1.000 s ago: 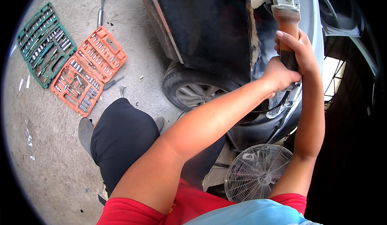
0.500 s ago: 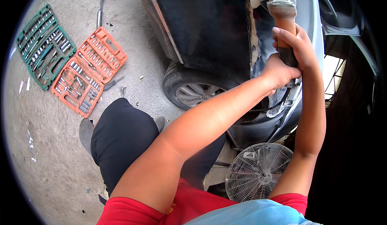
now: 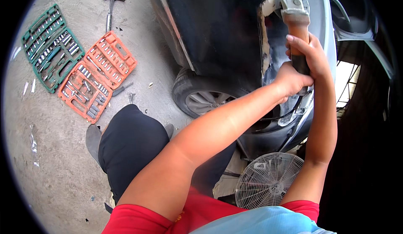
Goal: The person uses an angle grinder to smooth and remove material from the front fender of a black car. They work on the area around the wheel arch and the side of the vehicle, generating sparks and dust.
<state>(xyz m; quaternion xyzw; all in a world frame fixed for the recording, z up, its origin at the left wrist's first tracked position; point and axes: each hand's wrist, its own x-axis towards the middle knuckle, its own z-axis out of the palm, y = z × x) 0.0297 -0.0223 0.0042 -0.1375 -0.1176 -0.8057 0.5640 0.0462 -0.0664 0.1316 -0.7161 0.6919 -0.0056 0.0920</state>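
left hand (image 3: 292, 78) and right hand (image 3: 316, 59) grip one orange grinder (image 3: 297, 31) by one car (image 3: 218, 28), two toolkits (image 3: 130, 60) lying open.

grinder (image 3: 297, 24) seemingly drawn back slightly, view shifted

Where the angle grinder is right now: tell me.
In the head view, the angle grinder is at the upper right, held by the left hand and right hand, its head near the black car panel.

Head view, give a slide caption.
Bare left hand and right hand grip a metal-headed orange angle grinder by a black car.
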